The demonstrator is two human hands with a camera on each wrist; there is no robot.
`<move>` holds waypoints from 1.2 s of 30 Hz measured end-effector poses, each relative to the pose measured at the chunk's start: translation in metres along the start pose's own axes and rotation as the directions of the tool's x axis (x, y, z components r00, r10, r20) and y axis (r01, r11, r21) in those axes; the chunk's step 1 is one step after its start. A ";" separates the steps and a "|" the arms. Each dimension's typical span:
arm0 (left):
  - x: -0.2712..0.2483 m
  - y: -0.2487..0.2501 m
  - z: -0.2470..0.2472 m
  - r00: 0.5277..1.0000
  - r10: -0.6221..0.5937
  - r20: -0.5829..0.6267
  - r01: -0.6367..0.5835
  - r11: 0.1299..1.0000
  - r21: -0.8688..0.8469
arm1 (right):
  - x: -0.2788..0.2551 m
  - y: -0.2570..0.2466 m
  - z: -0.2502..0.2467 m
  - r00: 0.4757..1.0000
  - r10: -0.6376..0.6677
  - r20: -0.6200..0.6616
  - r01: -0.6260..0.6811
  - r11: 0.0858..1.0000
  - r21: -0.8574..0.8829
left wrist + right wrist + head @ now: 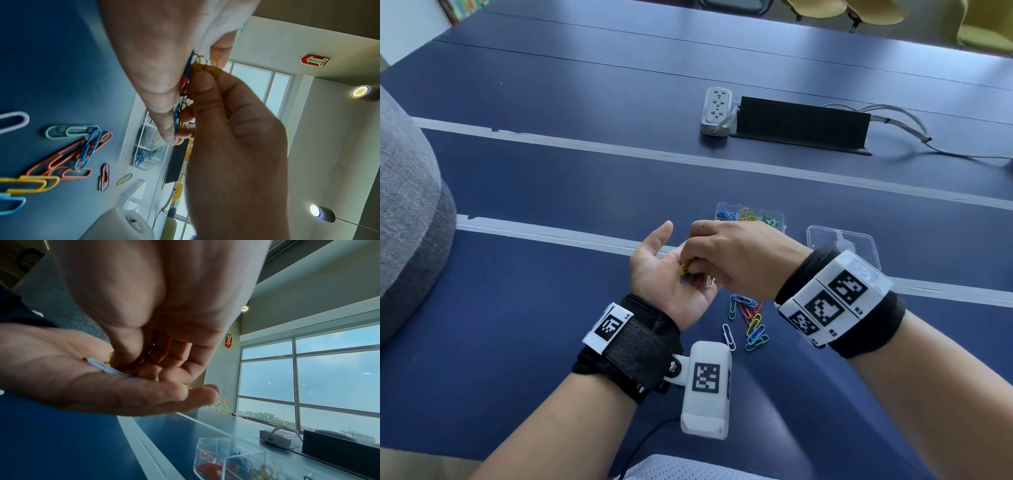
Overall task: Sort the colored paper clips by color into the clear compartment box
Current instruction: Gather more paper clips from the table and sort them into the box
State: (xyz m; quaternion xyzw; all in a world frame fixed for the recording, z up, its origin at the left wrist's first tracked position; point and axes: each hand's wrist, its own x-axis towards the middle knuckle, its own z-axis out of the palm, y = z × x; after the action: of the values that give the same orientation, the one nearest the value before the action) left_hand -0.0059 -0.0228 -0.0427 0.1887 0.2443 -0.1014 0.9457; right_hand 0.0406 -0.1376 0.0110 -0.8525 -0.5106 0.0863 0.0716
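Observation:
My left hand (657, 270) is palm up above the blue table and carries several paper clips in its cupped palm, among them a blue clip (104, 367) and a white clip (710, 282) hanging at its edge. My right hand (702, 260) reaches over it and pinches yellow clips (685, 268) (205, 65) between thumb and fingertips. Just beyond the hands stands the clear compartment box (781, 216), with blue, yellow and green clips in separate cells; my right hand hides its near row. A loose pile of mixed clips (751, 318) lies on the table below the hands.
The box's clear lid (839, 240) lies to the right of the box, behind my right wrist. Further back are a white power strip (717, 109), a black cable flap (801, 123) and grey cables (893, 116). A grey cushion (407, 205) fills the left edge.

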 end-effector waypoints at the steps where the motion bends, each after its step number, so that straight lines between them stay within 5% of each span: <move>1: 0.000 0.000 0.000 1.000 -0.001 0.004 0.000 1.000 0.006 | 0.001 0.000 0.000 1.000 0.010 -0.003 -0.010 1.000 -0.006; 7: -0.003 0.001 0.000 0.997 -0.026 0.075 0.027 0.999 -0.019 | 0.004 -0.003 0.003 0.999 0.052 -0.012 -0.052 0.999 0.002; 13: 0.001 -0.003 0.000 0.993 -0.021 0.118 0.029 0.997 -0.074 | 0.006 0.008 -0.005 0.976 0.158 -0.152 -0.122 0.968 0.221; 20: 0.003 0.001 0.000 1.000 -0.016 0.009 0.016 1.000 -0.007 | 0.005 0.001 -0.004 0.994 0.094 0.058 -0.101 0.987 0.123; 32: 0.001 0.005 0.000 0.999 -0.002 -0.047 0.000 0.999 -0.048 | 0.013 0.000 -0.002 0.999 0.024 0.026 -0.022 0.997 -0.072; 36: 0.001 0.004 -0.002 1.000 0.009 -0.001 -0.009 0.999 -0.040 | 0.014 0.001 -0.001 0.997 0.047 -0.060 -0.043 0.997 0.057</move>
State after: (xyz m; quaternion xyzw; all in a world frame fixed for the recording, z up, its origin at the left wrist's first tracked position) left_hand -0.0049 -0.0185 -0.0431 0.1706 0.2457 -0.0923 0.9497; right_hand 0.0484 -0.1263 0.0111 -0.8636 -0.4863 0.0761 0.1091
